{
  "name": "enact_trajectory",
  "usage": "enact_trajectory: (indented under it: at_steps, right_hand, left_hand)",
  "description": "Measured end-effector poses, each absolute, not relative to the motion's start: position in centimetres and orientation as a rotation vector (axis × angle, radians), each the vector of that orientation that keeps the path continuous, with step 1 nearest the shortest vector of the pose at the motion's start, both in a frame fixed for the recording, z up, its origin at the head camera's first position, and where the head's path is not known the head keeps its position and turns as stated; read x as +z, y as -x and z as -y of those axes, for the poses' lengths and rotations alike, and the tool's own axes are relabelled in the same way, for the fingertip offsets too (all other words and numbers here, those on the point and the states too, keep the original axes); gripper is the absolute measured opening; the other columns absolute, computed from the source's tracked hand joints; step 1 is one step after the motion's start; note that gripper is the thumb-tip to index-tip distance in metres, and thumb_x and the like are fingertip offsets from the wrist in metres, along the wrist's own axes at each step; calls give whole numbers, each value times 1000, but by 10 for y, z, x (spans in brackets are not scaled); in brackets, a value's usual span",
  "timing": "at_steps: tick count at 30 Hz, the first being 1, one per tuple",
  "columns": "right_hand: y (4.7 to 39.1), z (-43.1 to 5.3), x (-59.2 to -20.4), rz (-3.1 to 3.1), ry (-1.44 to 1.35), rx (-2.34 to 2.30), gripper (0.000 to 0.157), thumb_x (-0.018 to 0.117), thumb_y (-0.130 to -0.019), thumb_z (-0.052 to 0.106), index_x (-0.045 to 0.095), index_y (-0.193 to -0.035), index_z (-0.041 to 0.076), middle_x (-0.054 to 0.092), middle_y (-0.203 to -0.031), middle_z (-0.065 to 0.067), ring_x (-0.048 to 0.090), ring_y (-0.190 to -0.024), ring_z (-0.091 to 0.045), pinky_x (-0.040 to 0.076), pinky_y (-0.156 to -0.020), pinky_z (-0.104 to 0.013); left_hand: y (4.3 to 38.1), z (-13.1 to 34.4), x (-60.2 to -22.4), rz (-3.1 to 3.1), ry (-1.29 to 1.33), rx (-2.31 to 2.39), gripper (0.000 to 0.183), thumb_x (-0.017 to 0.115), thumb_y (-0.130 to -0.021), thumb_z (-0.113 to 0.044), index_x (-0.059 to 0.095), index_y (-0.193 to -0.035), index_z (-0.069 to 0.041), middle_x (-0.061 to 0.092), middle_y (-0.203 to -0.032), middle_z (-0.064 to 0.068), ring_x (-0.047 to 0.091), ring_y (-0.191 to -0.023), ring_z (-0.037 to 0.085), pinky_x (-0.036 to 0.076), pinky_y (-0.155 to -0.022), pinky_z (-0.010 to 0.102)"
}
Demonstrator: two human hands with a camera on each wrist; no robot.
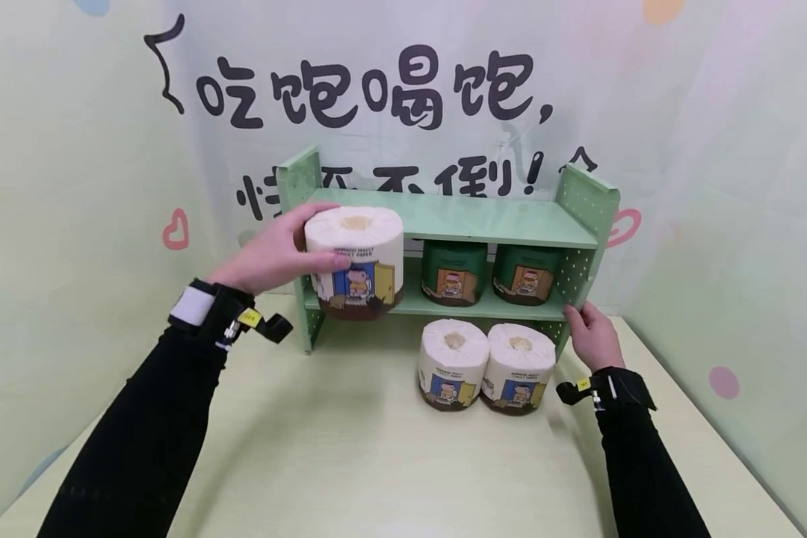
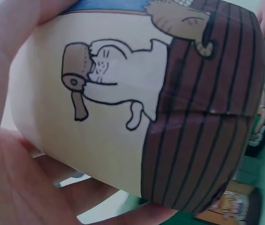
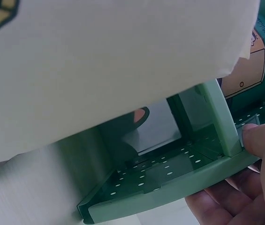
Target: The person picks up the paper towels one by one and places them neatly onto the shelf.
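A toilet paper roll [image 1: 355,258] in white and brown cartoon wrapping is gripped by my left hand [image 1: 276,250], thumb across its front. It is held up at the left part of a green two-tier shelf [image 1: 498,218], in front of its boards. The left wrist view shows fingers curled round the wrapped side [image 2: 118,93]. With thumb and fingers, my right hand [image 1: 597,340] pinches the shelf's right side panel [image 3: 170,192] low down. On the lower board, toward the right, stand two green-wrapped rolls [image 1: 453,273].
Two more white-wrapped rolls [image 1: 453,365] stand side by side on the pale table [image 1: 376,463], in front of the shelf's right half. Behind is a printed cloth backdrop [image 1: 403,30] with large black characters.
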State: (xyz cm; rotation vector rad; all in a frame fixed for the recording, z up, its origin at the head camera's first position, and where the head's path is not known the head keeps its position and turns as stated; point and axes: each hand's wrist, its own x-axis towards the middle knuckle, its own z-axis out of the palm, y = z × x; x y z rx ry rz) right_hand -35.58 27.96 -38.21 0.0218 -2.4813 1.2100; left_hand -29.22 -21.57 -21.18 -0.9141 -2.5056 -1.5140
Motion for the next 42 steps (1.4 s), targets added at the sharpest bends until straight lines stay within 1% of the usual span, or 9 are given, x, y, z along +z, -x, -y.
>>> enact_trajectory:
  at_steps: [6,11,17,23,27,32,34,37,42]
  right_hand:
    - [355,-279,-382,2481,-18,1215,50,39,-109,39,50,-140,1,58,-124,-25,52,-112,-38,41,-89,-58]
    - [355,-279,-383,2481,-11,1240,52,39,-109,40,48,-142,2,57,-127,-25,51,-115,-39,40,-91,-61]
    - [355,-280,-384,2478,-5,1227,50,39,-109,39,49,-141,2,57,-126,-25,51,-115,-39,40,-92,-61]
    - [355,-278,-383,2483,-8,1220,50,39,-109,39,50,-140,1,57,-126,-25,50,-116,-40,39,-93,-61]
    - [354,-279,-382,2489,-10,1219,52,38,-109,41,49,-141,2,57,-127,-26,49,-116,-40,39,-93,-62]
    - [352,-279,-382,2482,-20,1219,52,38,-108,41,49,-141,2,57,-126,-26,50,-115,-40,40,-91,-61]
    - [351,-279,-381,2479,-22,1214,51,39,-108,40,50,-140,2,58,-124,-25,51,-113,-39,40,-90,-60]
    - [350,-278,-382,2475,-25,1208,49,40,-108,38,52,-138,1,60,-122,-25,52,-112,-38,41,-89,-59]
    - [351,-277,-382,2468,-26,1209,48,41,-108,38,53,-137,1,60,-122,-25,51,-113,-38,41,-90,-59]
  left_hand:
    - [298,214,-182,2544,823,-1350,76,80,-85,-33,37,-146,-19,55,-122,5,56,-106,19,50,-89,44]
    - [303,214,-168,2544,746,-1330,78,78,-86,-40,36,-148,-20,52,-125,5,52,-109,19,46,-92,45]
    - [312,212,-165,2510,633,-1386,80,78,-85,-44,33,-148,-20,50,-128,7,51,-111,21,43,-94,49]
    - [319,210,-167,2465,567,-1413,86,78,-83,-48,30,-148,-19,48,-132,5,51,-111,19,41,-97,47]
    - [322,206,-167,2455,520,-1438,92,77,-82,-53,26,-150,-18,47,-133,7,52,-111,20,43,-97,47]
    - [327,199,-170,2386,368,-1487,104,78,-79,-57,17,-151,-12,44,-138,12,51,-113,20,44,-99,46]
    - [330,197,-172,2353,322,-1488,104,79,-78,-57,18,-150,-11,42,-138,12,50,-113,20,46,-97,44]
    - [333,194,-175,2321,292,-1465,97,77,-79,-57,27,-148,-10,44,-135,10,50,-112,20,49,-93,42]
    - [336,192,-176,2327,263,-1365,89,70,-85,-61,32,-149,-12,49,-132,7,51,-110,17,50,-91,40]
